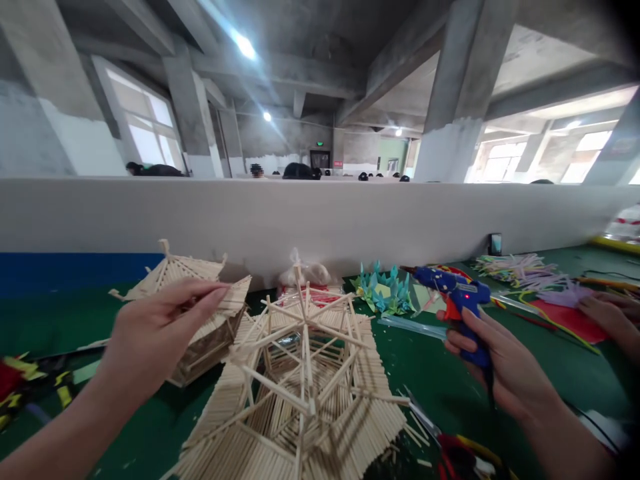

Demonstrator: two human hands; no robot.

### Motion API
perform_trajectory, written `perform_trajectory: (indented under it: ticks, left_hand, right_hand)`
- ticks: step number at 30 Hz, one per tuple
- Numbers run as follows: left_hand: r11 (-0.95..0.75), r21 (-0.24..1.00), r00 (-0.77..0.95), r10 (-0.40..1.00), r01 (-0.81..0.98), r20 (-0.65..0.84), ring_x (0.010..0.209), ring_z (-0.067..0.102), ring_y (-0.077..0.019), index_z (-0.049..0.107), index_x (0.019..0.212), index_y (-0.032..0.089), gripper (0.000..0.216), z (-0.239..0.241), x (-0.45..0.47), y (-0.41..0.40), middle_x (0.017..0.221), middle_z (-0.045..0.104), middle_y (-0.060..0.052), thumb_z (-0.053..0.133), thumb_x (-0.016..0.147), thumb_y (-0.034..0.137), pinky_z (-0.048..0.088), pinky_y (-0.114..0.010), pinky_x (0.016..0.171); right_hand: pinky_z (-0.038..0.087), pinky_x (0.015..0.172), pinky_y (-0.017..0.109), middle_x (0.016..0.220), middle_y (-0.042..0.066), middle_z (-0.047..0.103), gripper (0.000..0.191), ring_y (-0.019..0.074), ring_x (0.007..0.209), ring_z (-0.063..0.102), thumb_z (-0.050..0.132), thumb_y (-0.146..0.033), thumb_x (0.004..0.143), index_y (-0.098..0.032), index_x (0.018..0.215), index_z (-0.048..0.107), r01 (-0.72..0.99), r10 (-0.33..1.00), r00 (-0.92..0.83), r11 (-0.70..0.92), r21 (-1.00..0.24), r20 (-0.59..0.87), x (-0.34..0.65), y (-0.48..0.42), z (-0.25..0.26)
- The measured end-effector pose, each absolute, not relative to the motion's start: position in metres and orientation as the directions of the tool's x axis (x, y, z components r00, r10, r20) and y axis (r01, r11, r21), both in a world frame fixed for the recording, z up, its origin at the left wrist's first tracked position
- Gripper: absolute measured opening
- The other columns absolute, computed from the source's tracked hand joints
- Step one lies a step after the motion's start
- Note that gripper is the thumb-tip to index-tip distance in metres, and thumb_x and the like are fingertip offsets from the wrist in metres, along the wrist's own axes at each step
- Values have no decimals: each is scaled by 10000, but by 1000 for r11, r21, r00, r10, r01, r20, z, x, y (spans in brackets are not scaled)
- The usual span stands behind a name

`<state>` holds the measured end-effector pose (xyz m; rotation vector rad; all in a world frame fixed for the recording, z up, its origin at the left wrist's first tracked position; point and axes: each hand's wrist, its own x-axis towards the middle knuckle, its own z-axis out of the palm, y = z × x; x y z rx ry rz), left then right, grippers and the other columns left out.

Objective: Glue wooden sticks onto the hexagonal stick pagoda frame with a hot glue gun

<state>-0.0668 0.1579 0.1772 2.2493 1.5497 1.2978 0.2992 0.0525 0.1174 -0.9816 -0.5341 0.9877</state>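
Observation:
In my right hand (505,360) is a blue glue gun (445,283) with a red trigger and a lit red light, its nozzle pointing left. My left hand (165,327) is closed in a pinch, thumb against fingers; what sits between the fingertips, if anything, is too small to make out. Below and between my hands stands a wooden-stick model (305,373), an open frame of thin sticks with ribbed stick panels sloping out around it. Behind my left hand is a second stick model (183,270) with a pointed, flared roof, partly hidden by the hand.
Scissors (423,417) and loose sticks lie right of the frame. Farther back are a blue-green folded-paper piece (383,290), clear glue sticks (413,327) and pale paper strips (520,272). Another person's hand (607,317) is at the right. A white partition (300,213) runs behind.

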Motion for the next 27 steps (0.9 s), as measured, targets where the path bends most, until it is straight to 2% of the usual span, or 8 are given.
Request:
perform_trajectory:
  ticks: [3, 5, 11, 17, 21, 27]
  left_hand:
    - [-527, 545, 274, 834, 652, 478, 776, 569, -185, 663, 808, 187, 241, 200, -37, 187, 828, 669, -41, 543, 751, 388, 419, -285, 698]
    - [-557, 541, 407, 830, 630, 382, 695, 577, -162, 683, 772, 182, 231, 206, -21, 207, 778, 674, -33, 558, 737, 373, 417, -261, 636]
    - [-626, 560, 642, 739, 543, 204, 656, 576, -142, 711, 728, 167, 200, 194, 14, 254, 689, 645, -23, 586, 698, 321, 427, -235, 614]
    - [-630, 578, 699, 702, 519, 137, 642, 567, -150, 715, 736, 151, 219, 187, 29, 270, 688, 628, -34, 609, 681, 334, 433, -256, 608]
    - [-631, 586, 707, 695, 509, 134, 629, 549, -146, 714, 707, 170, 209, 186, 31, 275, 672, 628, -24, 609, 690, 350, 417, -257, 590]
    - [-645, 616, 763, 637, 452, 108, 664, 568, -138, 717, 786, 169, 202, 183, 33, 281, 748, 657, -38, 623, 695, 322, 433, -243, 616]
  right_hand:
    - [436, 475, 154, 469, -65, 415, 195, 61, 459, 373, 693, -347, 695, -194, 713, 574, -424, 886, 462, 180, -888, -41, 295, 55, 118]
    - [416, 468, 159, 472, -59, 419, 207, 71, 472, 375, 683, -378, 699, -195, 747, 598, -398, 891, 453, 172, -901, -30, 293, 58, 118]
    - [372, 472, 191, 480, -44, 428, 206, 90, 486, 339, 659, -395, 714, -205, 684, 584, -403, 914, 403, 136, -905, -42, 287, 71, 115]
    - [336, 488, 198, 495, -40, 435, 230, 98, 508, 344, 590, -421, 770, -206, 849, 610, -337, 924, 382, 114, -934, -25, 282, 85, 113]
    - [323, 482, 199, 490, -38, 434, 228, 99, 511, 353, 582, -412, 779, -203, 866, 607, -312, 928, 373, 123, -942, -3, 279, 90, 114]
    - [315, 479, 202, 508, -33, 441, 224, 96, 510, 351, 588, -407, 775, -192, 834, 605, -303, 928, 372, 128, -944, 7, 277, 94, 115]
